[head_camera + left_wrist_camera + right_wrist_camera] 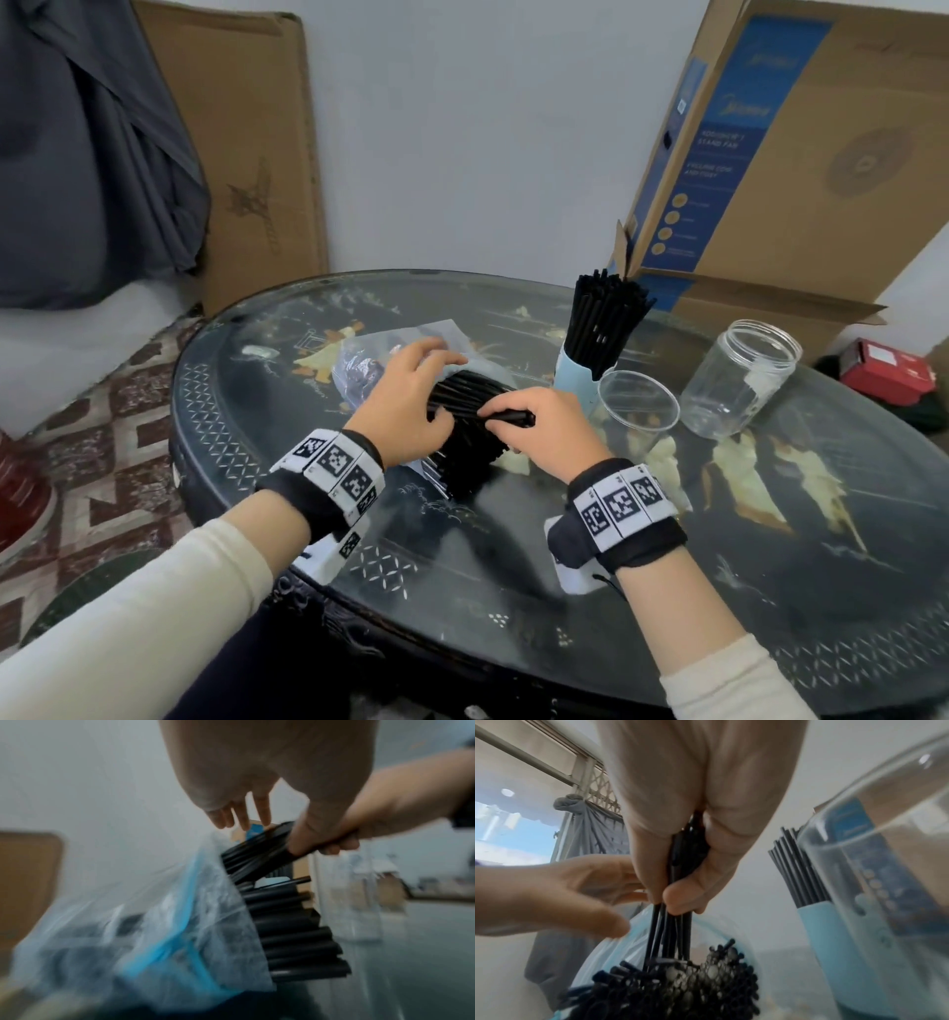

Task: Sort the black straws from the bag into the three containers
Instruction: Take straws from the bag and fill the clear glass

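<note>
A clear zip bag (367,354) lies on the round dark table (462,580), a thick bundle of black straws (464,442) sticking out of its mouth toward me. My left hand (441,385) rests over the bag and bundle with fingers relaxed. Just right of it, my right hand (500,419) pinches a small bunch of straws (670,933) pulled partly out of the bundle (680,990). To the right stand a light-blue holder (575,383) with several straws upright in it, a clear cup (639,406) and a clear jar (739,380), both without straws.
A large cardboard box (801,154) stands open behind the jar at the table's back right. A flat carton (246,154) and a grey cloth (92,154) lean at the back left. A red box (888,370) lies beyond the right rim.
</note>
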`<state>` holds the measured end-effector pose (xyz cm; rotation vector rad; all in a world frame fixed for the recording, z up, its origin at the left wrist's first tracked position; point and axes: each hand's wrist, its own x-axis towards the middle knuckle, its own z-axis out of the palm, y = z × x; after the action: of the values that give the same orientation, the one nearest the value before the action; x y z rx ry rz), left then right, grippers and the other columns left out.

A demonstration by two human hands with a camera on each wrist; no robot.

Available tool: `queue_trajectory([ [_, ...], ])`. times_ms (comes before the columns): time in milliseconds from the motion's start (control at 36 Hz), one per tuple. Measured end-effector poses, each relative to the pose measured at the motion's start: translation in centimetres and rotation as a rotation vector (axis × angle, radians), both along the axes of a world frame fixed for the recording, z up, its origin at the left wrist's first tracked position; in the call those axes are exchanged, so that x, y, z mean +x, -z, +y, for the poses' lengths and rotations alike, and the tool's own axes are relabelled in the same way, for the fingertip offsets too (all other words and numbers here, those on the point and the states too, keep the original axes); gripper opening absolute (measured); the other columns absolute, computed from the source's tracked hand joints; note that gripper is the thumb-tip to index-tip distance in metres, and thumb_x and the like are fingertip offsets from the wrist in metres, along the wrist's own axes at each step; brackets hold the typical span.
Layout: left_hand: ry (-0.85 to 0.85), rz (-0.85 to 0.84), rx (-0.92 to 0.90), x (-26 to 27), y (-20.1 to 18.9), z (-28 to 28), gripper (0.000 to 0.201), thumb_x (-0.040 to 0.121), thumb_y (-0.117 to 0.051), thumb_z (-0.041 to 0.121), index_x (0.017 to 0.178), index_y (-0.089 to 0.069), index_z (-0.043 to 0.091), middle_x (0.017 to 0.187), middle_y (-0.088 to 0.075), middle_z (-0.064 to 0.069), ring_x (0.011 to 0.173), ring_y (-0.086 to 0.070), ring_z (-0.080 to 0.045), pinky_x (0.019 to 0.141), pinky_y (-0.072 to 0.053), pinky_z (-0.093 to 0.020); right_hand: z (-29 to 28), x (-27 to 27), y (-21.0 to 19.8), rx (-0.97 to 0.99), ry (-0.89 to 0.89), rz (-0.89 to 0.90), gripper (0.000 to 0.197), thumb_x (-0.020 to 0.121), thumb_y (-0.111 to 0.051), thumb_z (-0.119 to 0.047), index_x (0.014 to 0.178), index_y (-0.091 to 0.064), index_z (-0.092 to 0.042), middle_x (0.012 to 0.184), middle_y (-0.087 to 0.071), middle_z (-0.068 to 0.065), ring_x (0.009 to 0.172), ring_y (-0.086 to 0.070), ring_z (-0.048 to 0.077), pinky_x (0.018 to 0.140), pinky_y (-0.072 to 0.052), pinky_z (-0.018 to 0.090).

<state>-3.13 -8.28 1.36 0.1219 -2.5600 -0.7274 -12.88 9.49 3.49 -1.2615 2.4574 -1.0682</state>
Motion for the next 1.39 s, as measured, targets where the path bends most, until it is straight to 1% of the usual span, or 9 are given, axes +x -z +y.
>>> queue_trajectory([
  [250, 0.273, -0.122, -0.284, -3.5, -1.3, 5.1, 0.081, 0.068, -0.077, 0.031, 0.138, -0.039, 0.019, 0.126, -0.058, -0.003, 0.117, -0.053, -0.019, 0.098, -0.039, -0.028, 4.7, 1.3, -2.5, 0.107, -0.046, 0.146, 0.016, 0.085, -0.071, -0.020, 0.099, -0.077, -0.027, 0.085, -0.066, -0.006, 0.078, -0.058, 0.005, 0.071, -0.037, 0.001],
  [333, 0.237, -0.134, -0.211, -4.4, -1.9, 6.4, 0.062, 0.074, -0.071, 0.032, 0.129, -0.046, 0.019, 0.100, -0.068, 0.001, 0.091, -0.062, -0.018, 0.070, -0.040, -0.025, 6.6, 1.4, -3.4, 0.145, -0.048, 0.139, 0.018, 0.088, -0.070, -0.024, 0.104, -0.076, -0.029, 0.085, -0.059, -0.012, 0.079, -0.053, 0.001, 0.075, -0.036, 0.002],
  [417, 0.240, -0.101, -0.199, -4.7, -2.4, 7.7, 0.027, 0.077, -0.068, 0.030, 0.098, -0.059, 0.016, 0.084, -0.067, 0.001, 0.080, -0.062, -0.022, 0.063, -0.038, -0.027, 8.3, 1.1, -4.3, 0.122, -0.068, 0.135, 0.025, 0.087, -0.071, -0.030, 0.111, -0.072, -0.036, 0.099, -0.066, -0.010, 0.093, -0.058, 0.002, 0.089, -0.042, 0.016],
  [583, 0.283, -0.055, 0.122, -4.7, -3.4, 9.9, 0.023, 0.075, -0.062, 0.034, 0.091, -0.061, 0.017, 0.071, -0.065, 0.007, 0.065, -0.060, -0.008, 0.064, -0.050, -0.031, 11.1, 1.6, -8.0, -0.068, 0.005, 0.210, 0.055, 0.090, -0.061, -0.046, 0.140, -0.039, -0.052, 0.117, -0.054, -0.012, 0.109, -0.052, 0.003, 0.097, -0.044, 0.027],
  [750, 0.331, 0.009, 0.528, -4.4, -4.5, 13.0, 0.033, 0.085, -0.067, 0.006, 0.070, -0.051, 0.031, 0.057, -0.058, 0.021, 0.056, -0.052, 0.006, 0.056, -0.039, -0.009, 10.5, 2.2, -9.7, -0.345, -0.014, 0.380, 0.059, 0.094, -0.061, -0.025, 0.147, -0.036, -0.020, 0.142, -0.041, 0.000, 0.134, -0.036, 0.005, 0.111, -0.036, 0.030],
  [861, 0.346, -0.049, 0.702, -3.8, -3.1, 14.2, 0.010, 0.085, -0.066, 0.003, 0.088, -0.063, 0.012, 0.078, -0.068, 0.007, 0.074, -0.063, -0.003, 0.069, -0.051, -0.020, 9.6, 2.2, -7.9, -0.322, -0.041, 0.397, 0.050, 0.096, -0.056, -0.014, 0.144, -0.042, -0.012, 0.147, -0.040, 0.002, 0.140, -0.033, 0.009, 0.116, -0.028, 0.029],
  [1000, 0.281, -0.176, 0.799, -2.8, 0.4, 14.8, 0.022, 0.082, -0.068, -0.003, 0.100, -0.061, 0.006, 0.096, -0.065, -0.014, 0.080, -0.062, 0.000, 0.073, -0.053, -0.022, 9.4, 2.2, -4.5, 0.050, -0.095, 0.227, 0.048, 0.098, -0.051, -0.025, 0.145, -0.041, -0.022, 0.144, -0.042, -0.007, 0.133, -0.037, 0.006, 0.111, -0.031, 0.025],
  [1194, 0.304, -0.112, 0.776, -2.9, 0.8, 14.4, 0.052, 0.079, -0.073, -0.002, 0.125, -0.051, 0.008, 0.113, -0.062, 0.005, 0.103, -0.058, 0.010, 0.081, -0.048, -0.011, 8.6, 2.4, -4.1, -0.067, -0.057, 0.298, 0.052, 0.097, -0.056, -0.029, 0.146, -0.040, -0.022, 0.150, -0.035, -0.006, 0.137, -0.028, 0.007, 0.110, -0.017, 0.013],
  [1389, 0.316, -0.276, 0.673, -2.4, 1.6, 14.7, 0.043, 0.080, -0.073, 0.001, 0.111, -0.051, 0.022, 0.098, -0.054, 0.020, 0.085, -0.051, 0.027, 0.072, -0.040, 0.001, 8.0, 2.1, -2.3, -0.001, -0.055, 0.367, 0.049, 0.096, -0.057, -0.030, 0.142, -0.046, -0.017, 0.141, -0.046, -0.003, 0.134, -0.033, 0.015, 0.111, -0.017, 0.019],
])
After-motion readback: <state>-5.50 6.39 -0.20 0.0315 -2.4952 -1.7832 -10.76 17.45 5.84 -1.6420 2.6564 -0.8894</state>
